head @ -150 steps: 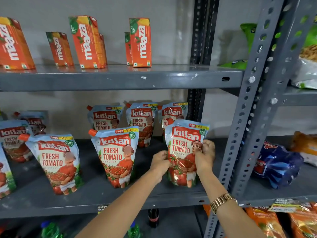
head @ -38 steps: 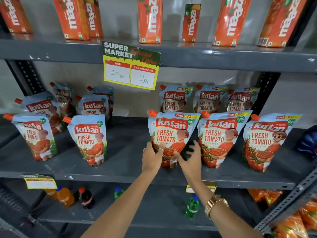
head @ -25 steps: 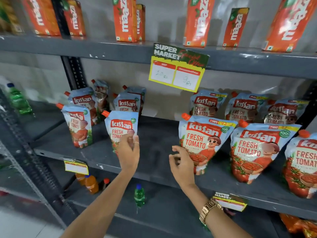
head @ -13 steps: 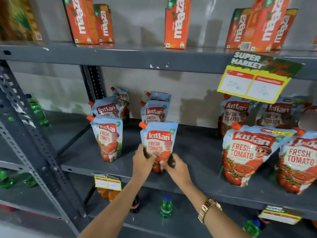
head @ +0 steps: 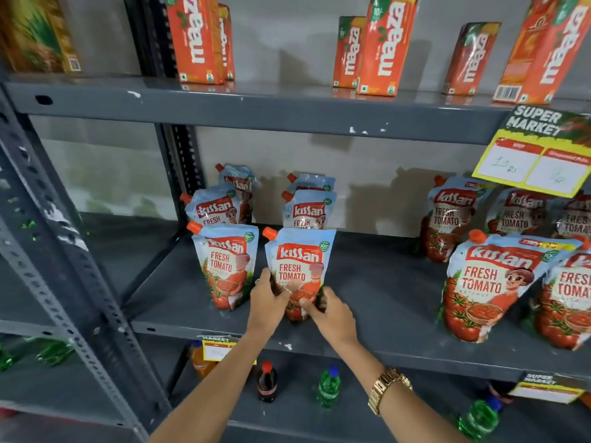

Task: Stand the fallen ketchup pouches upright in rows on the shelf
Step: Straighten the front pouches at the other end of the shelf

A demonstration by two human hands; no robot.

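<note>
Head view: near the shelf's (head: 367, 343) left front edge, one pouch (head: 227, 263) stands. Beside it, the left hand (head: 267, 303) and right hand (head: 332, 314) both hold a second pouch (head: 300, 266) low down. Best to press its bottom flat, then let go slowly.

Upright ketchup pouches (head: 299, 270) stand in rows on grey shelf (head: 377, 302).

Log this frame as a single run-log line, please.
left hand + right hand: both grip base of upright blue-and-red Kissan ketchup pouch | place: grey metal shelf, front row | no fallen pouches visible
</note>
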